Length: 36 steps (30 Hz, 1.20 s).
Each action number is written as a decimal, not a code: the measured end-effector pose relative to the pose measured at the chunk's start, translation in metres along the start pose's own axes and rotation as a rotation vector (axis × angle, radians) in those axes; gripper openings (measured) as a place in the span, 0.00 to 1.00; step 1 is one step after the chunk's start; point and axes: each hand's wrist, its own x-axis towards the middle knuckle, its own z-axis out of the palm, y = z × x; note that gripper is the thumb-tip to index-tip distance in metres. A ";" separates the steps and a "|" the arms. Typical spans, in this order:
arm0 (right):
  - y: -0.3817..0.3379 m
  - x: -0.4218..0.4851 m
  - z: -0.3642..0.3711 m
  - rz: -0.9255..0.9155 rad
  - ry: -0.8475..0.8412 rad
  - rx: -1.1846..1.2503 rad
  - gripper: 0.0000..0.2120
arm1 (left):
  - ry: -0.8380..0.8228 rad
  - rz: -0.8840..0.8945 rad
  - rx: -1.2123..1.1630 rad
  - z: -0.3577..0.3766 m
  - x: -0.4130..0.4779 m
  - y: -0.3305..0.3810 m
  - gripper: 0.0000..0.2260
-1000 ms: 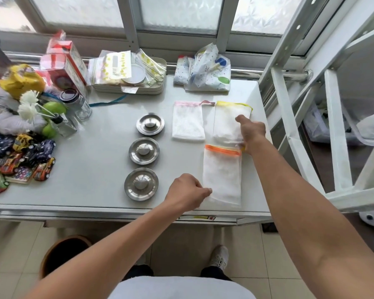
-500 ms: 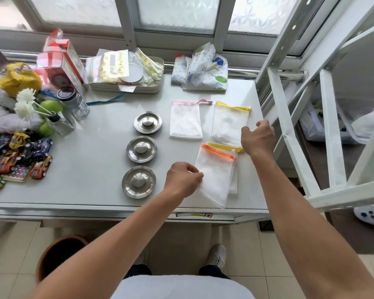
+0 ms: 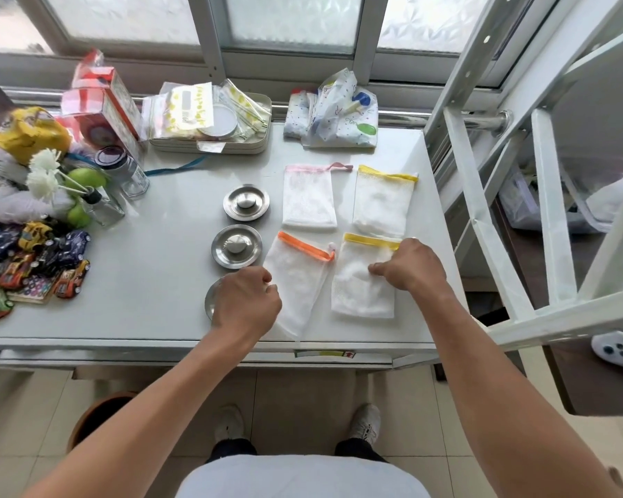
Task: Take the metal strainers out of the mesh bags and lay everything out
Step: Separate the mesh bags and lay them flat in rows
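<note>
Three round metal strainers stand in a column on the white table (image 3: 152, 282): the far strainer (image 3: 246, 203), the middle strainer (image 3: 236, 246) and a near strainer (image 3: 210, 300) mostly hidden under my left hand (image 3: 247, 300). Four flat mesh bags lie to their right: a pink-trimmed bag (image 3: 309, 197), a far yellow-trimmed bag (image 3: 383, 199), an orange-trimmed bag (image 3: 297, 282) lying askew, and a near yellow-trimmed bag (image 3: 360, 292). My left hand pinches the orange-trimmed bag's left edge. My right hand (image 3: 409, 269) rests with curled fingers gripping the near yellow-trimmed bag.
Toy cars (image 3: 40, 260), a jar (image 3: 123, 170), a reed diffuser (image 3: 98, 206) and boxes crowd the table's left. A tray of packets (image 3: 259, 145) and a patterned pouch (image 3: 339, 116) sit at the back. A white metal frame (image 3: 482, 217) stands close on the right.
The orange-trimmed bag slid left off the yellow-trimmed bag beneath it; the two now lie side by side. My right hand came down from the table's right edge onto the near yellow-trimmed bag.
</note>
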 end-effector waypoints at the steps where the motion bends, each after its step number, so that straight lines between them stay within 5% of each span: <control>1: 0.000 0.001 0.000 0.000 -0.014 0.003 0.23 | -0.037 0.015 0.071 -0.001 -0.001 0.003 0.10; 5: 0.004 0.005 -0.002 0.007 -0.044 0.001 0.19 | -0.208 0.104 0.367 -0.001 -0.004 0.013 0.16; 8: 0.006 -0.001 -0.007 -0.006 0.055 -0.086 0.16 | -0.150 0.284 0.614 0.004 -0.011 0.017 0.18; 12: -0.001 -0.020 -0.007 -0.202 0.244 -0.225 0.25 | -0.219 0.573 0.560 0.027 -0.006 0.013 0.22; 17: 0.003 -0.029 0.015 -0.458 -0.161 -0.293 0.39 | -0.400 0.554 0.465 0.053 0.006 0.010 0.26; 20: 0.009 -0.029 0.028 -0.452 -0.185 -0.344 0.40 | -0.396 0.493 0.416 0.063 0.009 0.013 0.26; 29: 0.012 -0.038 0.039 -0.431 -0.165 -0.399 0.38 | -0.336 0.323 0.331 0.079 0.002 0.038 0.25; 33: 0.011 -0.037 0.026 -0.418 -0.181 -0.342 0.38 | -0.016 0.473 0.333 0.066 0.013 0.035 0.20; 36: -0.001 -0.019 0.015 -0.438 0.036 -0.240 0.35 | 0.098 0.549 0.282 0.059 0.039 0.039 0.18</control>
